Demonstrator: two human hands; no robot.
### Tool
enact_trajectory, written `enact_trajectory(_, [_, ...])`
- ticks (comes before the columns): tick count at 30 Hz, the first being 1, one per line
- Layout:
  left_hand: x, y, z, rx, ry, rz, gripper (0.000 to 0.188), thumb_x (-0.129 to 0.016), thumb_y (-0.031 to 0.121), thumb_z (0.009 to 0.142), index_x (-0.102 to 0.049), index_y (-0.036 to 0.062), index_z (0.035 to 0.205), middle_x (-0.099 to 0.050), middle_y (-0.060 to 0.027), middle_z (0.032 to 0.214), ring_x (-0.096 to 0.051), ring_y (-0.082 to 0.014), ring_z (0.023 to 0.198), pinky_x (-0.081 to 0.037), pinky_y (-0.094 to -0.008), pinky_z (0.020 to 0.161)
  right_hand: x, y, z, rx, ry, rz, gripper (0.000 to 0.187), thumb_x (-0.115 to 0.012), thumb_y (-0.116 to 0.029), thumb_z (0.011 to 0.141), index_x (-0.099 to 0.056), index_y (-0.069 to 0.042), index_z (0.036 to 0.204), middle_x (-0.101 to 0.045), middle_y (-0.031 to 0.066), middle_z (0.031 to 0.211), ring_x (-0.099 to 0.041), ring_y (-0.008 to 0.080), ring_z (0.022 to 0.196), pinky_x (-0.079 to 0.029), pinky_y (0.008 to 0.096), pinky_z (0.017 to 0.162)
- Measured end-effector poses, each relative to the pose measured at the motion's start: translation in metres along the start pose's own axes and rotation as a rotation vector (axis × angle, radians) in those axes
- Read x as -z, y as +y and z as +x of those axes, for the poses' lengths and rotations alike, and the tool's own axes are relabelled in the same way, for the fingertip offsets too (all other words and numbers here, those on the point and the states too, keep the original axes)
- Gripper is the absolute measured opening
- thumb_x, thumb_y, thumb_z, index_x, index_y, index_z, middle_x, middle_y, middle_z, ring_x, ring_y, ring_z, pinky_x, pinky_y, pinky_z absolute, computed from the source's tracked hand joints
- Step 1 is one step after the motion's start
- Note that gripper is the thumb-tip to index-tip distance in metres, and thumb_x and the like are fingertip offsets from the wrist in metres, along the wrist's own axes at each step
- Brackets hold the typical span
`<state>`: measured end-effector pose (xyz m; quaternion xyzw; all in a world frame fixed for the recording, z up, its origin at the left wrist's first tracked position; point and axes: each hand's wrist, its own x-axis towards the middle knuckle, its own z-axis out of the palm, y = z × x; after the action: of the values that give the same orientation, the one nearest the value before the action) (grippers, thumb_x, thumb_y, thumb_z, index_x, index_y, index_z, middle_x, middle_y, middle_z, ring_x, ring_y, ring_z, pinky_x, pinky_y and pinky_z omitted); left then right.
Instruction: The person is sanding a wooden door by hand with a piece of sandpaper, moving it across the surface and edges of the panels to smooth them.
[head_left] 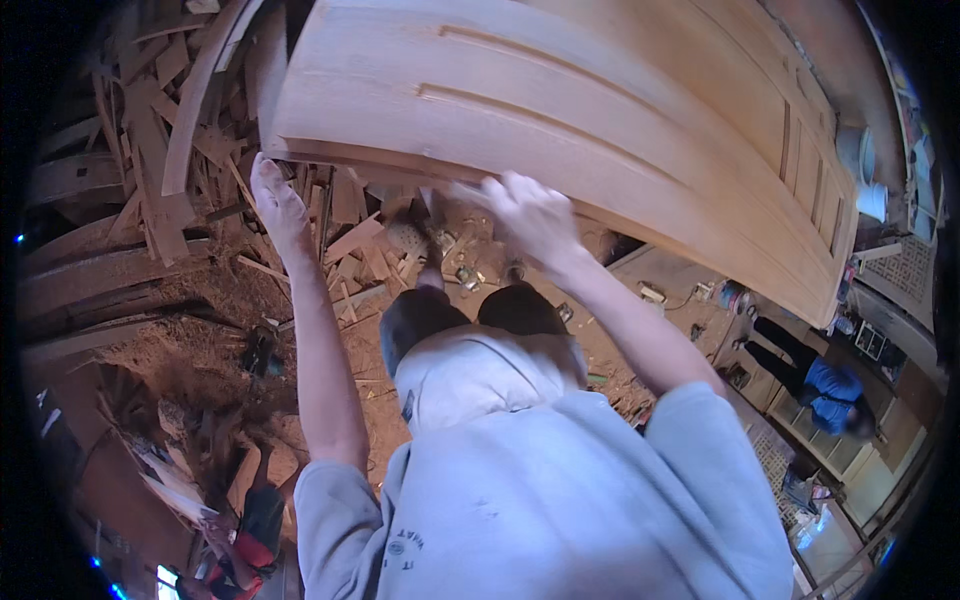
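A large pale wooden panel door (620,130) with long grooves lies across the upper part of the head view. At the door's near left corner is my left hand (280,200), with its fingertips curled against the end of the edge. Farther right along that near edge, my right hand (535,215) is closed and smeared by motion. A thin blurred shape sticks out to the left of its fingers, too unclear to name. The door's narrow side between my hands looks darker and reddish brown.
Wood offcuts (150,160) are heaped at the left, beside sawdust (150,370). More scraps litter the floor around my feet. A person in blue (830,395) is at the right, another in red (250,550) at the lower left. White buckets (872,200) stand past the door's right end.
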<state>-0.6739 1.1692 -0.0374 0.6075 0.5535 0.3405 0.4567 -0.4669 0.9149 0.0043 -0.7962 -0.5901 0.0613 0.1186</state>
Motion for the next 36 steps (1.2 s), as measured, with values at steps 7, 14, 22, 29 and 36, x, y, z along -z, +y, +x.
enact_trajectory(7, [-0.071, 0.049, -0.140, -0.027, 0.239, -0.233, 0.040, -0.040, 0.036, 0.110, -0.058, 0.0035, 0.124, -0.059, -0.0103, 0.121, -0.057, -0.0231, 0.112, -0.045, -0.0409, 0.100, 0.125, 0.075, -0.198, -0.195, -0.029, -0.076, 0.021, -0.075, -0.021, 0.087, -0.068, -0.017, 0.106, -0.055, 0.0072, 0.077, -0.061, 0.0273, 0.064, -0.050, 0.0400, 0.057])
enact_trajectory(14, [-0.084, 0.002, -0.193, 0.332, 0.287, -0.464, 0.039, -0.048, 0.034, 0.108, -0.060, 0.0005, 0.124, -0.063, -0.0099, 0.123, -0.060, -0.0216, 0.112, -0.047, -0.0362, 0.097, 0.078, 0.051, -0.103, -0.106, -0.030, 0.125, 0.027, -0.066, -0.020, 0.092, -0.061, -0.017, 0.118, -0.058, 0.0081, 0.093, -0.067, 0.0278, 0.085, -0.056, 0.0415, 0.062])
enact_trajectory(22, [-0.048, 0.034, -0.047, -0.242, 0.209, 0.240, 0.057, -0.054, 0.031, 0.102, -0.047, -0.0094, 0.142, -0.048, -0.0288, 0.146, -0.046, -0.0375, 0.138, -0.032, -0.0421, 0.118, 0.037, 0.038, -0.036, 0.032, -0.066, -0.048, 0.014, -0.054, -0.021, 0.099, -0.052, -0.013, 0.111, -0.058, 0.0090, 0.094, -0.068, 0.0280, 0.086, -0.058, 0.0417, 0.061])
enact_trajectory(29, [-0.058, -0.003, -0.008, -0.424, 0.214, 0.474, 0.055, -0.056, 0.033, 0.100, -0.054, -0.0102, 0.136, -0.052, -0.0287, 0.142, -0.047, -0.0408, 0.135, -0.036, -0.0449, 0.114, 0.009, 0.019, -0.003, 0.037, -0.042, -0.035, 0.013, -0.056, -0.020, 0.100, -0.053, -0.009, 0.107, -0.061, 0.0119, 0.093, -0.068, 0.0316, 0.078, -0.057, 0.0440, 0.062])
enact_trajectory(36, [-0.044, 0.005, -0.008, -0.406, 0.188, 0.607, 0.052, -0.055, 0.035, 0.098, -0.061, -0.0035, 0.132, -0.054, -0.0239, 0.141, -0.049, -0.0403, 0.131, -0.040, -0.0451, 0.111, -0.014, -0.057, 0.082, 0.121, 0.009, -0.004, 0.008, -0.051, -0.011, 0.097, -0.052, -0.006, 0.102, -0.063, 0.0129, 0.094, -0.071, 0.0305, 0.085, -0.061, 0.0409, 0.061])
